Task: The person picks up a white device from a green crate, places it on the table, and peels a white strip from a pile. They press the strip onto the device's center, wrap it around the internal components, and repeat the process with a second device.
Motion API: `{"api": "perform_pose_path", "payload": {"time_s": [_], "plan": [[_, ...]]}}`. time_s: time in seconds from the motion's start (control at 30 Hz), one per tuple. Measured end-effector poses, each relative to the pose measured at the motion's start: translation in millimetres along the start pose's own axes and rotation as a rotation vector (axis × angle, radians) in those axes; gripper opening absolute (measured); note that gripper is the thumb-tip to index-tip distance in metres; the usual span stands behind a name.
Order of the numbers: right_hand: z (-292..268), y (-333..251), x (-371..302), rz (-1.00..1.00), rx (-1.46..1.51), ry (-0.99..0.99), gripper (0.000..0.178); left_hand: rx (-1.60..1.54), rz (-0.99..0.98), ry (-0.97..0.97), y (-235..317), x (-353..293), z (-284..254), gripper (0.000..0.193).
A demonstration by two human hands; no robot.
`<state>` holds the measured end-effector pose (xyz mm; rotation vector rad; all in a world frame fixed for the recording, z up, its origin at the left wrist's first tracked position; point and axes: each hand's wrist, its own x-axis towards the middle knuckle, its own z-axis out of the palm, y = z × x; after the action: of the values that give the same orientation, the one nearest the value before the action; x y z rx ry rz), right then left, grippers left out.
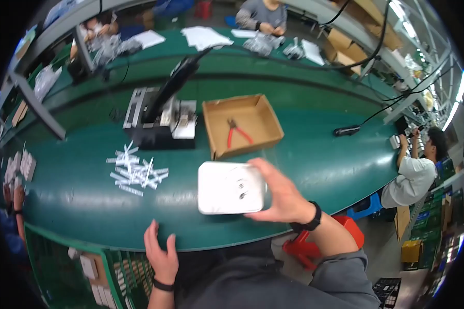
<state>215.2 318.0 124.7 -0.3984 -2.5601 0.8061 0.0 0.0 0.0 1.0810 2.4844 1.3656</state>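
White box (224, 188), markings (242, 190) blurred, is gripped by the right hand (283, 194); left hand (163, 257) spread, empty.

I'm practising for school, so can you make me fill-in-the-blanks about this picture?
1. The rounded box in the right hand is coloured ____.
2. The left hand holds ____.
3. The pliers in the cardboard box have handles coloured ____.
4. White strips lie on a table coloured ____.
Missing words: white; nothing; red; green.

The case (222, 188) is white, marked in black. The surface (317, 159) is green, the carton (258, 117) brown, the plier handles (230, 139) red, the wristbands (313, 219) black
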Motion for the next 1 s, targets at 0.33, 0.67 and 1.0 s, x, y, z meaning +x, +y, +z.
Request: {"api": "perform_pose_path", "payload": {"time_s": [0.33,0.67,1.0], "plan": [[-120.8,243.9,120.5,0.429,-0.290,0.483,0.113,0.034,-0.063,0.068,8.9,-3.7,-9.8,0.060],[-137.4,558.4,188.5,0.312,-0.165,0.501,0.102,0.277,-0.088,0.269,69.8,-11.5,-34.8,0.058],[-170.2,583.8,158.9,0.368,-0.444,0.346,0.106,0.577,-0.159,0.410,88.0,-34.9,-227.8,0.036]]}}
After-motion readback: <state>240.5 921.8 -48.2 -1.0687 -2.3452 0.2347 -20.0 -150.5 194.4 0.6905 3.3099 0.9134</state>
